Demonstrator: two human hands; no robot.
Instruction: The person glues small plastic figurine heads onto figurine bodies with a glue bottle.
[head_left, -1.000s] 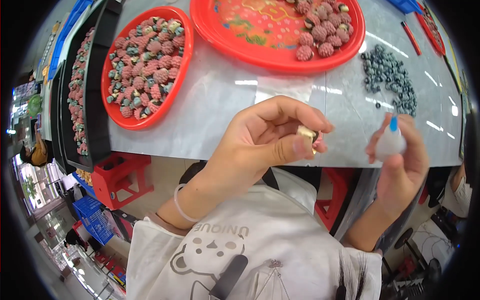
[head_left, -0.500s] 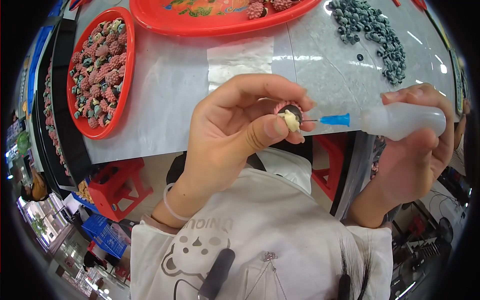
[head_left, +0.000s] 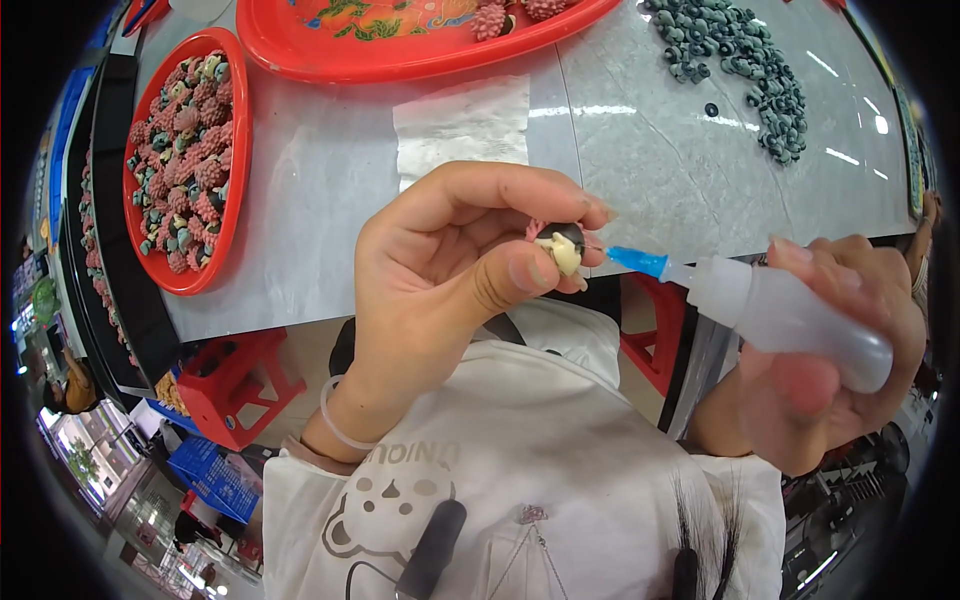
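Observation:
Between the thumb and fingers of my left hand (head_left: 425, 275) sits a small figurine (head_left: 566, 252) with a pink bumpy part, a dark round part and a cream-coloured piece. My right hand (head_left: 840, 390) wraps round a translucent white squeeze bottle (head_left: 800, 325). The bottle lies tilted, its mouth end up and to the left. Its blue needle tip (head_left: 638, 263) points at the dark side of the figurine. The thin needle ends close beside the figurine; whether it touches, I cannot tell.
A red oval tray (head_left: 240, 130) of pink and grey-green figurines stands at the left. At the back is a larger red tray (head_left: 400, 65). A wrinkled white paper (head_left: 465, 125) lies on the grey table. Several dark green-grey pieces (head_left: 735, 60) lie far right. Red stools (head_left: 235, 390) stand below.
The bottle has gone from nearly level to tilted, its back end lower, and its tip has moved left. My left hand with the figurine has shifted slightly left and down in the picture.

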